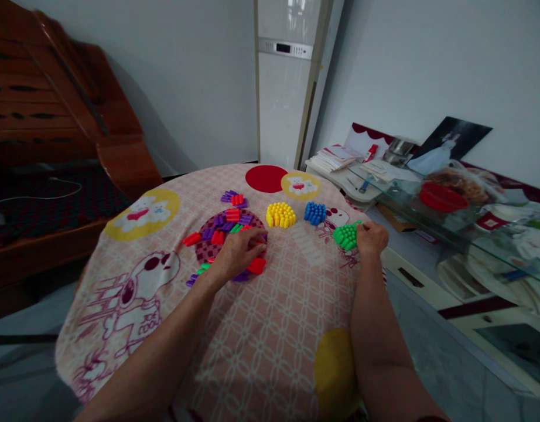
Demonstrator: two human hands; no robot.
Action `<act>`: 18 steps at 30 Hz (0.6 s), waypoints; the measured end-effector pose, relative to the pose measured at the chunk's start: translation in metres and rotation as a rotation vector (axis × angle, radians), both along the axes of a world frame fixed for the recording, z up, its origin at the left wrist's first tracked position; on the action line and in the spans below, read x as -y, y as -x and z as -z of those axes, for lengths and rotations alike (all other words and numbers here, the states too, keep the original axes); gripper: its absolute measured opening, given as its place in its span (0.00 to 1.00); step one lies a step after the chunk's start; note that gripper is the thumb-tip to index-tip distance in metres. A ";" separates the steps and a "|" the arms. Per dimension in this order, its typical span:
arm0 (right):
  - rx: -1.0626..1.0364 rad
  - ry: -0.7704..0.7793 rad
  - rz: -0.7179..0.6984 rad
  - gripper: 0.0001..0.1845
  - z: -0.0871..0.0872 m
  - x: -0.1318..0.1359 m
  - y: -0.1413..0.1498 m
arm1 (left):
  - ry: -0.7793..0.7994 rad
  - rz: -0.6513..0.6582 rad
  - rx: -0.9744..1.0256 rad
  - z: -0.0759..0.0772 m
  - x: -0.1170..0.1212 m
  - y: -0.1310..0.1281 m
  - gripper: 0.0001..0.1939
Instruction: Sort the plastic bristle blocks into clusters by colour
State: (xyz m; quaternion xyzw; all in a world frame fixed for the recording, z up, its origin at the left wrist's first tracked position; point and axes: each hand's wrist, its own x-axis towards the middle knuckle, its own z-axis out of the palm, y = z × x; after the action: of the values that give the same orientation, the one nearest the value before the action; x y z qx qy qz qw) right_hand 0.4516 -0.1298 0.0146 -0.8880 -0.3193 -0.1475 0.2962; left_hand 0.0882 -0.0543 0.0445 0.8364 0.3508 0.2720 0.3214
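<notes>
My left hand (pixel 240 252) reaches over a loose pile of small plastic pieces, its fingers bent and somewhat apart; nothing shows between them. In the pile lie red pieces (pixel 217 237), purple pieces (pixel 219 221) and a few green ones, some side by side in short rows. My right hand (pixel 372 238) is closed at the right edge of a standing cluster of green peg-like pieces (pixel 346 235), fingertips pinched on a green piece. Left of that cluster stand a blue cluster (pixel 315 213) and a yellow cluster (pixel 280 215), both of upright, round-topped pieces.
A patterned cloth (pixel 261 340) covers the round table. To the right, a glass-topped cabinet (pixel 410 205) holds papers, a red bowl (pixel 443 197) and bags. A wooden bench (pixel 120 158) stands at the left, and a tall white appliance (pixel 283 94) behind the table.
</notes>
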 end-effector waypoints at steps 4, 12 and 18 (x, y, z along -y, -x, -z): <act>-0.023 0.049 -0.008 0.18 -0.001 -0.001 0.001 | -0.020 -0.033 -0.014 -0.002 -0.002 0.003 0.20; 0.001 0.084 -0.047 0.20 0.007 -0.006 -0.004 | -0.075 -0.044 -0.028 -0.003 -0.006 0.007 0.21; 0.032 0.140 -0.072 0.20 0.010 -0.004 -0.005 | -0.095 -0.058 -0.054 -0.006 -0.006 0.010 0.21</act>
State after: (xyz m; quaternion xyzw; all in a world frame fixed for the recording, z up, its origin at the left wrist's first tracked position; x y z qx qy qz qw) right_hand 0.4566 -0.1257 0.0045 -0.8920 -0.3652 -0.1281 0.2335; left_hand 0.0783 -0.0480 0.0502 0.8473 0.3700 0.2751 0.2636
